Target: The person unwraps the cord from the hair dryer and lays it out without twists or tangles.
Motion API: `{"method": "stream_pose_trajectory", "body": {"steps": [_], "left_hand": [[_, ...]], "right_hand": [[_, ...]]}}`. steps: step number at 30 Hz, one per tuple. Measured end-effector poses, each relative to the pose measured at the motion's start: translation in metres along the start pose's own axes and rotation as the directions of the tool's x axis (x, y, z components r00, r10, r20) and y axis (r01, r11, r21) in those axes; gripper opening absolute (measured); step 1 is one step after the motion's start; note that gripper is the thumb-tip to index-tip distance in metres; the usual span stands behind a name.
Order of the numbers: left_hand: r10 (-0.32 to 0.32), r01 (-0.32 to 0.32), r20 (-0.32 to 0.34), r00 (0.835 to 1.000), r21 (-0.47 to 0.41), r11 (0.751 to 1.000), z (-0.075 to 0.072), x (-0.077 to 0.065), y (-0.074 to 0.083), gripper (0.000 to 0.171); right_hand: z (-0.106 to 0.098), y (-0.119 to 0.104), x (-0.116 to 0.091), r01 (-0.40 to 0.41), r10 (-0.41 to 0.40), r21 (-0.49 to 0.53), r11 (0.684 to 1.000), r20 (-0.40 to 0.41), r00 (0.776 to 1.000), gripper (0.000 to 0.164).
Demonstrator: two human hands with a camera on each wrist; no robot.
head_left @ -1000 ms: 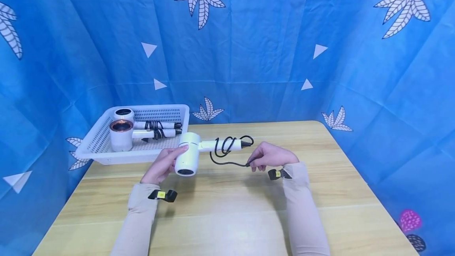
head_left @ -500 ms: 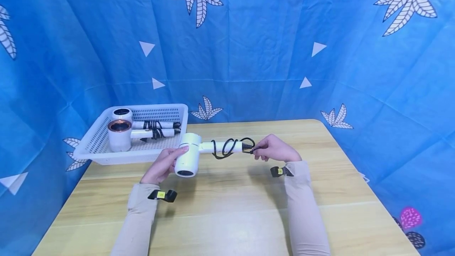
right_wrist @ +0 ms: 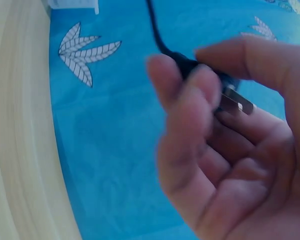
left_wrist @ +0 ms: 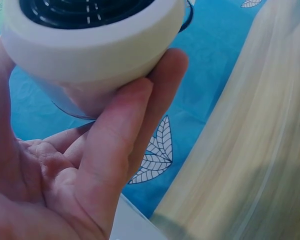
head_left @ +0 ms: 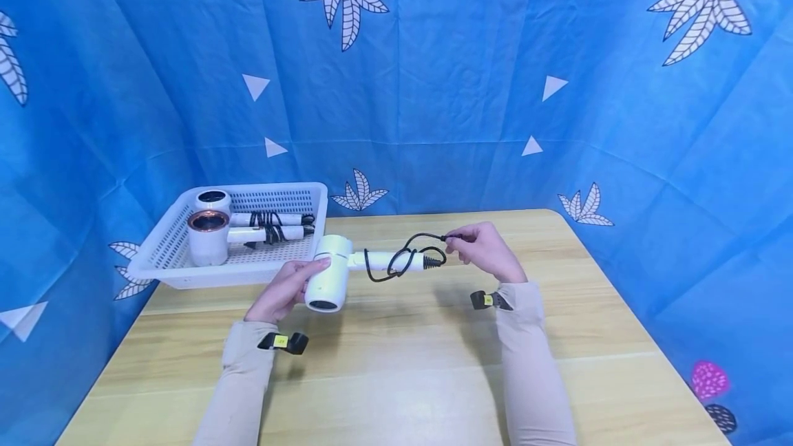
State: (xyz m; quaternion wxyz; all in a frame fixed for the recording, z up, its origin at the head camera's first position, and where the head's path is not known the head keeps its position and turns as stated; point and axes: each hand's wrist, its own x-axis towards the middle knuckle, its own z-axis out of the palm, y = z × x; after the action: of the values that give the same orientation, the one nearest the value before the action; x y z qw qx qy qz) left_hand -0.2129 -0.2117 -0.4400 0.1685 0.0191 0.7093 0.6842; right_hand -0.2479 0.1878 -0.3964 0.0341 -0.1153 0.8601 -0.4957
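While the left hand [head_left: 287, 289] grips the dryer [head_left: 330, 284], the right hand [head_left: 486, 251], pinching the plug [right_wrist: 186, 65], swings toward the counter's [head_left: 403, 377] far edge; the cord [head_left: 421, 234] seems only partly wound.

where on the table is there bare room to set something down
The widest bare patch of tabletop lies between the left sleeve and right sleeve, nearer than the held hair dryer. Another lies between the right sleeve and the tabletop's right edge. It is crowded back left, where the basket holds two more dryers.
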Motion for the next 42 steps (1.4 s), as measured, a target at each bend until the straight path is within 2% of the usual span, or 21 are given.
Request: {"method": "stream_pose_trajectory", "body": {"steps": [5, 9, 17, 23, 31, 36, 42], "left_hand": [[0.003, -0.003, 0.004, 1.000, 0.012, 1.000, 0.000, 0.001, -0.001, 0.049], [0.001, -0.001, 0.006, 1.000, 0.018, 1.000, 0.000, 0.001, -0.002, 0.048], [-0.021, 0.021, -0.004, 1.000, 0.007, 1.000, -0.002, 0.002, -0.003, 0.045], [-0.023, 0.023, 0.002, 1.000, 0.019, 1.000, -0.003, 0.002, -0.004, 0.051], [-0.025, 0.025, 0.012, 1.000, 0.010, 1.000, -0.001, -0.002, -0.006, 0.052], [-0.011, 0.011, 0.019, 1.000, 0.002, 1.000, -0.002, -0.002, -0.007, 0.051], [0.003, -0.003, 0.006, 1.000, -0.003, 1.000, -0.002, -0.002, -0.004, 0.048]], "right_hand": [[0.004, -0.011, -0.001, 0.013, -0.007, 0.050, 0.999, -0.112, 0.994, 0.026], [0.007, -0.017, -0.003, 0.043, -0.018, 0.130, 0.991, -0.184, 0.983, 0.025], [0.008, -0.037, -0.013, 0.154, -0.102, 0.215, 0.964, -0.234, 0.967, 0.026], [0.007, -0.056, -0.026, 0.218, -0.168, 0.228, 0.949, -0.221, 0.961, 0.024], [0.008, -0.072, -0.044, 0.261, -0.241, 0.188, 0.947, -0.122, 0.963, 0.021], [0.009, -0.075, -0.048, 0.281, -0.269, 0.174, 0.944, -0.091, 0.959, 0.019], [0.009, -0.076, -0.049, 0.265, -0.260, 0.175, 0.948, -0.048, 0.964, 0.018]]}}
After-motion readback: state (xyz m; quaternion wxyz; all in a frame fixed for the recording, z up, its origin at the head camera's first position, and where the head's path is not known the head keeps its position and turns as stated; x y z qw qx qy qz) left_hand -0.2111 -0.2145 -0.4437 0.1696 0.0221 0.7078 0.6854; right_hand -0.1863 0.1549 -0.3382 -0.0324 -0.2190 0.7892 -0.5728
